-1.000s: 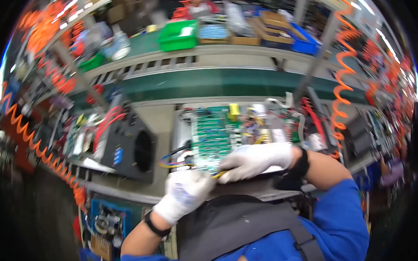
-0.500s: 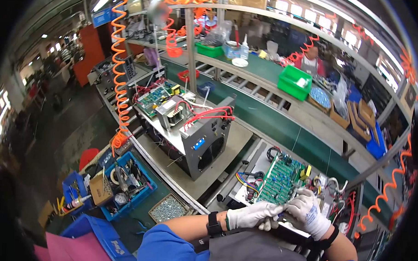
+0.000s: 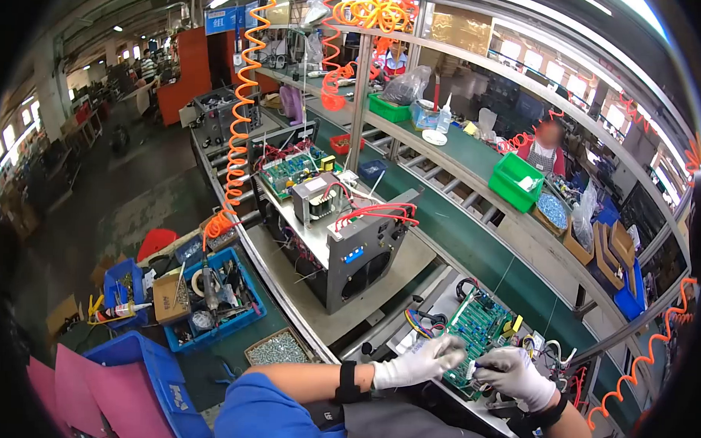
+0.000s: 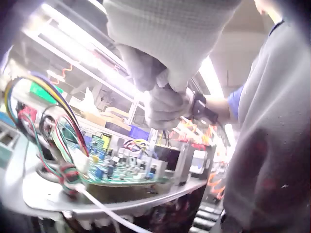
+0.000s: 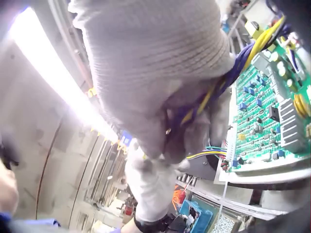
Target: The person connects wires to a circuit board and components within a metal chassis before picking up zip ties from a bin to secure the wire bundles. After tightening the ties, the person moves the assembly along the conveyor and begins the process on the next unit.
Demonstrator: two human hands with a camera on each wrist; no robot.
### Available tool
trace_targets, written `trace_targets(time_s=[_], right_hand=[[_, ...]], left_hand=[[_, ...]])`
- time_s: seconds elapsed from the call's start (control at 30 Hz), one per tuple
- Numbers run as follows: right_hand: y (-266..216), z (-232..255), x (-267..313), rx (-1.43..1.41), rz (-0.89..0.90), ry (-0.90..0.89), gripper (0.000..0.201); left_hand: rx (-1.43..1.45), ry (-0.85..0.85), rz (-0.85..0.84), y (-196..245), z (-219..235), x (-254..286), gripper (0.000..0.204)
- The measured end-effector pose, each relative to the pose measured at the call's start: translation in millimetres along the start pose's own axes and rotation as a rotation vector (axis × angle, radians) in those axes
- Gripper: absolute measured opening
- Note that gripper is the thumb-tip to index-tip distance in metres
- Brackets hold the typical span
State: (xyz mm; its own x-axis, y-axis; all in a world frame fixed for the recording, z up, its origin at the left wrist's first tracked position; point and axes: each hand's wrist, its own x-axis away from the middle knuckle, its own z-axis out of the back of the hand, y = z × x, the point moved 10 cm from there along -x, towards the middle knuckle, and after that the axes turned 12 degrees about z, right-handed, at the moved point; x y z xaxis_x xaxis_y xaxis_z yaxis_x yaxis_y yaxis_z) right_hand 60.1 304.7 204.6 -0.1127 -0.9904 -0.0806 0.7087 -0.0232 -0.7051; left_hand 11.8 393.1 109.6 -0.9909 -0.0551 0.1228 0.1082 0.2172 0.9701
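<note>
Both hands wear white knit gloves over the near edge of a chassis holding a green circuit board (image 3: 478, 324). My right hand (image 3: 519, 373) grips a twisted bundle of blue and yellow wires (image 5: 233, 68), which runs up past the board in the right wrist view. The wire ends are hidden among its fingers. Just left of it, in the head view, is my left hand (image 3: 421, 363), its blurred fingertips pointing toward the right hand. I cannot tell whether those fingers pinch anything. Coloured wires (image 4: 63, 107) loop up from the board's left end.
A second dark unit (image 3: 349, 265) with red cables stands to the left. Blue tool bin (image 3: 216, 299) and a box of screws (image 3: 276, 348) sit at the lower left. Orange coiled hoses (image 3: 242, 122) hang down. Behind the conveyor is a green bin (image 3: 514, 182), with a person beyond.
The view has swung left since the first frame. The hands, close together half a second ago, now show a small gap, the left one lifted off the right one's fingers.
</note>
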Motion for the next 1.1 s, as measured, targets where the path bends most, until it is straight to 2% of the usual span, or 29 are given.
trace_targets(time_s=[0.03, 0.07, 0.1, 0.13, 0.17, 0.23, 0.27, 0.3, 0.33, 0.37, 0.4, 0.43, 0.5, 0.53, 0.6, 0.63, 0.67, 0.7, 0.73, 0.77, 0.8, 0.83, 0.87, 0.93, 0.97, 1.0, 1.03, 1.1], right_hand=[[-31, 2, -1, 0.363, 0.323, 0.016, 0.019], [-45, -13, -4, 0.734, 0.358, -0.14, 0.02], [-59, -21, -2, 0.838, 0.421, -0.109, 0.019], [-57, -24, 3, 0.888, 0.452, -0.093, 0.019], [-56, -27, 8, 0.94, 0.484, -0.076, 0.02], [-51, -25, 10, 0.883, 0.439, -0.124, 0.023], [-47, -26, 10, 0.819, 0.397, -0.172, 0.027], [-51, -22, 10, 0.814, 0.396, -0.175, 0.027], [-35, -20, 5, 0.474, 0.19, -0.263, 0.033], [-21, -26, 6, 0.13, -0.016, -0.34, 0.039], [3, -33, 13, -0.057, -0.179, -0.442, 0.048], [26, -35, 20, -0.233, -0.42, -0.443, 0.045], [62, -57, 25, -0.537, -0.354, -0.531, 0.041], [42, -66, 21, -0.692, -0.417, -0.534, 0.035], [45, -56, 21, -0.566, -0.499, -0.439, 0.025], [44, -52, 22, -0.499, -0.524, -0.365, 0.022], [44, -41, 20, -0.336, -0.424, -0.231, 0.017], [27, -20, 18, -0.155, -0.306, -0.002, 0.017], [6, -13, 7, 0.154, -0.046, -0.031, 0.017], [-16, -15, 5, 0.457, 0.212, -0.064, 0.018], [-28, -27, 4, 0.718, 0.302, -0.161, 0.022], [-32, -37, 7, 0.825, 0.335, -0.188, 0.029], [-33, -38, 11, 0.871, 0.339, -0.164, 0.028], [-35, -34, 13, 0.921, 0.346, -0.14, 0.026], [-29, -31, 11, 0.741, 0.274, -0.187, 0.03], [-21, -32, 12, 0.56, 0.202, -0.231, 0.034], [4, -38, 21, 0.202, -0.024, -0.316, 0.044], [23, -42, 37, -0.25, -0.487, -0.394, 0.047]], left_hand=[[0.051, -0.26, 0.284, -33, -17, 2, 0.04], [0.158, -0.381, 0.435, -37, -36, 12, 0.041], [0.265, -0.502, 0.581, -35, -60, 26, 0.044], [0.45, -0.48, 0.632, -32, -70, 30, 0.045], [0.447, -0.484, 0.634, -40, -72, 28, 0.045], [0.63, -0.598, 0.609, -41, -82, 28, 0.044], [0.483, -0.519, 0.49, -36, -71, 28, 0.044], [0.292, -0.512, 0.494, -34, -63, 27, 0.04], [-0.263, -0.321, 0.059, -13, -40, 13, 0.037], [-0.802, -0.104, -0.382, 22, -34, 24, 0.036], [-1.172, -0.073, -0.538, 30, -38, 27, 0.021], [-0.957, -0.098, -0.419, 28, -31, 20, 0.016], [-1.278, -0.116, -0.598, 71, -54, 38, 0.016], [-1.284, -0.112, -0.602, 70, -51, 37, 0.016], [-1.323, -0.031, -0.843, 67, -53, 50, 0.014], [-1.323, -0.029, -0.845, 54, -54, 52, 0.014], [-0.779, 0.001, -0.569, 46, -27, 38, 0.024], [-0.239, 0.024, -0.284, 21, -2, 24, 0.036], [-0.111, 0.039, 0.097, -21, 2, 14, 0.046], [0.186, -0.307, 0.353, -48, -21, 15, 0.048], [0.27, -0.393, 0.426, -59, -38, 21, 0.048], [0.353, -0.481, 0.496, -47, -57, 34, 0.049], [0.538, -0.591, 0.542, -52, -72, 32, 0.044], [0.515, -0.579, 0.54, -57, -71, 27, 0.041], [0.493, -0.563, 0.538, -59, -70, 26, 0.039], [0.135, -0.427, 0.394, -42, -55, 25, 0.037], [-0.093, -0.291, 0.38, -32, -45, 22, 0.029], [-1.069, -0.11, -0.437, 33, -46, 32, 0.022]])
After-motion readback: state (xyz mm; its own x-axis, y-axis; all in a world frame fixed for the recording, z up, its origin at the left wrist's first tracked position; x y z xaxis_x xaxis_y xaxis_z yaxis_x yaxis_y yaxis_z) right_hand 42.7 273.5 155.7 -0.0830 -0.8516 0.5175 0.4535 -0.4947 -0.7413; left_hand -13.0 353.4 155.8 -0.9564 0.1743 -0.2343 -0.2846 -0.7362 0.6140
